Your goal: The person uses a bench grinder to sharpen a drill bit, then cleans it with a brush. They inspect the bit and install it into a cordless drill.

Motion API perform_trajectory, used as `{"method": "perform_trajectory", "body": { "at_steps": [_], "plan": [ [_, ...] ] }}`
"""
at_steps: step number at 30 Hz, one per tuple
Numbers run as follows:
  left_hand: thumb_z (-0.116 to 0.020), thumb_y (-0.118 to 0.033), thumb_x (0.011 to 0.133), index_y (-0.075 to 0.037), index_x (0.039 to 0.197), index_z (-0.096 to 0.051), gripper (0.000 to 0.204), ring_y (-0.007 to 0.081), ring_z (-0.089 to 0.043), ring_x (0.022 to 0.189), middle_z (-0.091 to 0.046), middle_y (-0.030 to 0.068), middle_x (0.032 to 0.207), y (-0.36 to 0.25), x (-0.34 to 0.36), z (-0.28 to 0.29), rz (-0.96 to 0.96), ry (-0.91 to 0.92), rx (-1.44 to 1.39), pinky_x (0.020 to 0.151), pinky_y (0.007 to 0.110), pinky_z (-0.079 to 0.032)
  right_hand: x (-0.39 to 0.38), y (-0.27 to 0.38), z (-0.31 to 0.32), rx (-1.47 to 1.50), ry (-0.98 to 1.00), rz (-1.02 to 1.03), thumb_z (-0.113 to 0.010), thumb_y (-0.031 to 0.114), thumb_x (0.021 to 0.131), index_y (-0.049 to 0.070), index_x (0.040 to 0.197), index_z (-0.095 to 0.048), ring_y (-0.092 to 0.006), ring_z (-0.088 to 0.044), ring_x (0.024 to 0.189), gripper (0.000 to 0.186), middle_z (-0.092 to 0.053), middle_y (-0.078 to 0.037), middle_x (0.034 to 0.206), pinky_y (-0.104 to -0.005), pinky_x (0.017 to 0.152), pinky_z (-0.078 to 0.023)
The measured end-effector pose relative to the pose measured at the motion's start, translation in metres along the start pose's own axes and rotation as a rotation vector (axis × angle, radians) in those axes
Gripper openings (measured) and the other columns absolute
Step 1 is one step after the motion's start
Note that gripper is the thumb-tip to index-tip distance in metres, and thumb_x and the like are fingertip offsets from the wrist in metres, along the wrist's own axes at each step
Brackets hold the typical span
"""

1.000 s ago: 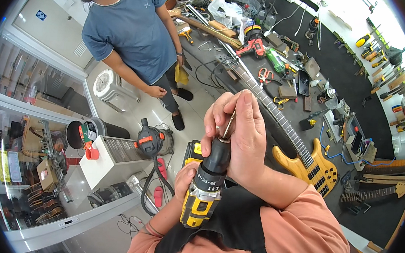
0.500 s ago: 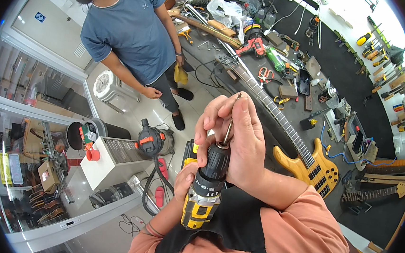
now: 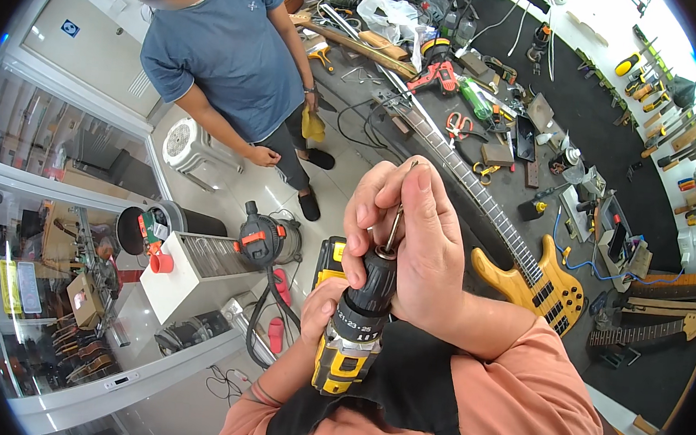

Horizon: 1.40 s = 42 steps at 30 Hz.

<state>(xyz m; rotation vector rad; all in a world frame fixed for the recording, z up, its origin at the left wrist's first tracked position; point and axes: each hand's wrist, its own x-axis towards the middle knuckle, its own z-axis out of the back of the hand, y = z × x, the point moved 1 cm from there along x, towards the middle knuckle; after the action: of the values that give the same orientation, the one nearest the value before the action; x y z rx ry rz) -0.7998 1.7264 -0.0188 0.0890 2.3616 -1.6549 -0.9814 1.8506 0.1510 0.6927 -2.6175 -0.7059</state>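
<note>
A yellow and black cordless drill [image 3: 345,363] is held in front of my chest, its black chuck [image 3: 375,283] tilted up and away from me. My left hand [image 3: 320,309] grips it from the left side, below the chuck; most of that hand's fingers are hidden behind the tool. From the chuck's mouth rises a thin metal drill bit [image 3: 396,229]. My right hand [image 3: 428,244] is closed around the bit, thumb and fingertips pinching near its tip, with the lower fingers beside the chuck. The drill's battery [image 3: 331,257] shows beyond my left hand.
A wooden electric bass [image 3: 522,288] lies along the cluttered workbench to the right. Red power tool [image 3: 437,77], pliers [image 3: 459,126] and cables lie farther back. At the left stand a co-worker in a blue shirt [image 3: 230,53], a shop vacuum [image 3: 265,237] and a white cabinet [image 3: 188,274].
The drill's chuck and my right hand have shifted very slightly to the right. Both hands keep the same hold.
</note>
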Motion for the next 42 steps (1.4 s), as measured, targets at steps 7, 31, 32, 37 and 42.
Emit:
{"method": "perform_trajectory", "body": {
  "at_steps": [7,31,32,37,42],
  "plan": [
    [-0.056,-0.059,0.098,0.01,0.135,-0.054,0.079,0.042,-0.075,0.084,-0.071,0.0329,0.108,0.002,-0.008,-0.001,0.097,-0.036,-0.092,0.074,0.049,-0.064,-0.003,0.0,0.0,0.011,-0.009,-0.008,-0.035,0.036,0.117,0.005,0.101,-0.045,-0.0152,-0.054,0.069,0.037,-0.051,-0.011,0.092,-0.0284,0.048,-0.052],
    [-0.042,-0.052,0.102,0.007,0.123,-0.067,0.068,0.028,-0.071,0.105,-0.075,0.0191,0.113,-0.019,0.01,-0.033,-0.183,0.037,-0.186,0.098,0.04,-0.052,-0.017,-0.004,0.005,0.061,-0.04,-0.026,-0.028,0.049,0.115,0.006,0.116,-0.05,-0.0262,-0.064,0.083,0.048,-0.055,-0.016,0.1,-0.0358,0.057,-0.062],
    [-0.04,-0.054,0.102,0.006,0.123,-0.068,0.07,0.0284,-0.072,0.105,-0.075,0.0181,0.114,-0.02,0.007,-0.029,-0.172,0.014,-0.054,0.099,0.041,-0.052,-0.018,-0.002,0.005,0.067,-0.022,-0.028,-0.032,0.044,0.116,0.005,0.116,-0.048,-0.0256,-0.065,0.086,0.042,-0.056,-0.016,0.103,-0.0372,0.062,-0.064],
    [-0.05,-0.059,0.1,0.005,0.136,-0.056,0.073,0.0309,-0.074,0.089,-0.072,0.0214,0.11,-0.021,0.001,-0.02,-0.15,0.039,0.038,0.08,0.042,-0.06,-0.02,0.005,0.013,0.048,0.085,-0.03,-0.047,0.027,0.114,0.004,0.115,-0.045,-0.0229,-0.068,0.093,0.023,-0.058,-0.014,0.108,-0.041,0.076,-0.066],
    [-0.054,-0.058,0.1,0.001,0.139,-0.055,0.071,0.0339,-0.074,0.099,-0.07,0.0224,0.119,-0.023,-0.005,-0.024,-0.08,0.128,-0.199,0.085,0.045,-0.062,-0.021,0.01,0.017,0.021,0.141,-0.063,-0.05,0.021,0.113,0.004,0.109,-0.048,-0.0209,-0.068,0.094,0.017,-0.059,-0.013,0.105,-0.0413,0.076,-0.066]
  ]
}}
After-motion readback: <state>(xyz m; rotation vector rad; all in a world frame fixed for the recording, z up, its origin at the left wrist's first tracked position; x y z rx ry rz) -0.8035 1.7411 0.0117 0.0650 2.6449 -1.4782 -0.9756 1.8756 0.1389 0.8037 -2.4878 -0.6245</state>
